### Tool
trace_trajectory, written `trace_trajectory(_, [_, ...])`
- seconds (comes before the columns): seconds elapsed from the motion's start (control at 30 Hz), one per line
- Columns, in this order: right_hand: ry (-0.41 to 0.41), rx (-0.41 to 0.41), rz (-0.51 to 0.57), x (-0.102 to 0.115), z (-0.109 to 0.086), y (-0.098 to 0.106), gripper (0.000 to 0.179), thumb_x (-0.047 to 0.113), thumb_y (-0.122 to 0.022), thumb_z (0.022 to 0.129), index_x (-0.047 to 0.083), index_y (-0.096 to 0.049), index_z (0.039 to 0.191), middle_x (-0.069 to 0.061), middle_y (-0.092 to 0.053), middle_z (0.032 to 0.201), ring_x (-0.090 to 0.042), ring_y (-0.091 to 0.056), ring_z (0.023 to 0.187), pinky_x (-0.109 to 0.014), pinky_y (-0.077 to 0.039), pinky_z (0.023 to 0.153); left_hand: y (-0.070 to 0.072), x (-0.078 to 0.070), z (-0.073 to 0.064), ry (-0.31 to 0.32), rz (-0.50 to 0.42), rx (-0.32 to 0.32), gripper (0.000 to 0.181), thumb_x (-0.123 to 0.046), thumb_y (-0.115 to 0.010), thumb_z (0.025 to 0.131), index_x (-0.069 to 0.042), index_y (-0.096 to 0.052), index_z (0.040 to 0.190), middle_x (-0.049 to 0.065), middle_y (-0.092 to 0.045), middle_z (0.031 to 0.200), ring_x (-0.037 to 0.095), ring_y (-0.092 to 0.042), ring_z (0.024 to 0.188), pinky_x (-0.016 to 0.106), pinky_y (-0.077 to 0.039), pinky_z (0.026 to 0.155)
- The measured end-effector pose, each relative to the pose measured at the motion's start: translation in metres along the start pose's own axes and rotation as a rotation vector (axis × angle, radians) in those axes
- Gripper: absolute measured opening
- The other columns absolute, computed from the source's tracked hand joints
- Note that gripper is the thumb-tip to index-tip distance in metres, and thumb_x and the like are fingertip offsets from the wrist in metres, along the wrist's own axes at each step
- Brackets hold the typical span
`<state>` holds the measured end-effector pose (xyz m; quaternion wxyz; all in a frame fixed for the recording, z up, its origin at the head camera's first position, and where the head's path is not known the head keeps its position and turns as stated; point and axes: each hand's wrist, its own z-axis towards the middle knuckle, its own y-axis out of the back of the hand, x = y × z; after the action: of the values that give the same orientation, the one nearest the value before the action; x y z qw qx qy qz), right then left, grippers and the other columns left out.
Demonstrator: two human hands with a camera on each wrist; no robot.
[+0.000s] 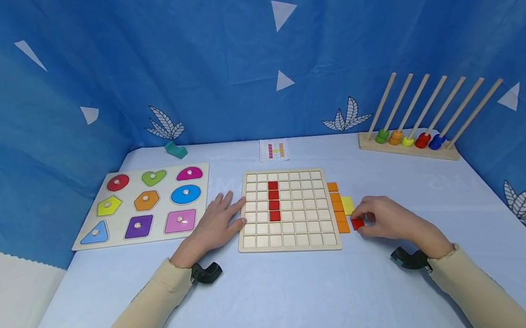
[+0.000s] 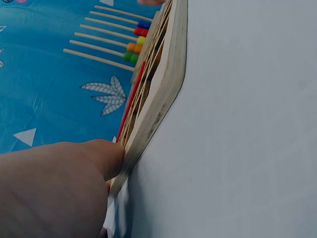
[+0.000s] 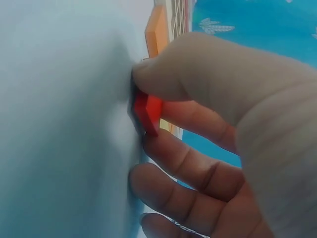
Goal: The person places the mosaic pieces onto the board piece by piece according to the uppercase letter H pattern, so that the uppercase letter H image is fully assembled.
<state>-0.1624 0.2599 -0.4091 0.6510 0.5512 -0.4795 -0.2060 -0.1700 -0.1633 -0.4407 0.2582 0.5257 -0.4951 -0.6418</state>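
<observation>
A wooden grid board [image 1: 289,240] lies flat in the middle of the table, with a column of red square tiles [image 1: 274,205] in its left half. My left hand [image 1: 217,223] rests beside the board, its fingers spread and its thumb touching the left edge. To the right of the board, my right hand [image 1: 380,217] pinches a red tile [image 3: 149,111] between thumb and fingers, low at the tabletop. Orange tiles [image 1: 339,215] line the board's right edge, and a yellow tile [image 1: 347,205] lies between them and my right hand.
Left of the board lies a knobbed shape puzzle [image 1: 156,221]. Behind the board is a small pattern card [image 1: 274,150] with red, yellow and orange squares. A teal block [image 1: 176,150] sits at the back left, and a peg stand with coloured beads [image 1: 410,150] at the back right.
</observation>
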Motion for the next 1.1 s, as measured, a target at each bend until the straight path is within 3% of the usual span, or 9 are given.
trace_trajectory(0.53, [-0.037, -0.006, 0.009, 0.0009, -0.0002, 0.0009, 0.027, 0.018, -0.083, 0.079, 0.012, -0.078, 0.104, 0.006, -0.068, 0.087, -0.011, -0.052, 0.077, -0.021, -0.049, 0.066, -0.001, 0.0015, 0.0, -0.004, -0.006, -0.001, 0.064, -0.039, -0.058, 0.1, -0.014, -0.041, 0.157, 0.024, -0.026, 0.167, 0.05, -0.016, 0.156, 0.065, -0.018, 0.125])
trace_trajectory(1.1, [-0.006, -0.039, -0.016, 0.0014, 0.0014, -0.0006, 0.024, 0.02, -0.082, 0.078, 0.012, -0.078, 0.1, 0.008, -0.068, 0.083, -0.008, -0.052, 0.074, -0.022, -0.051, 0.066, -0.0007, 0.0008, -0.0001, -0.007, 0.0, -0.004, 0.063, -0.038, -0.057, 0.101, -0.014, -0.042, 0.157, 0.025, -0.028, 0.166, 0.051, -0.018, 0.155, 0.066, -0.02, 0.124])
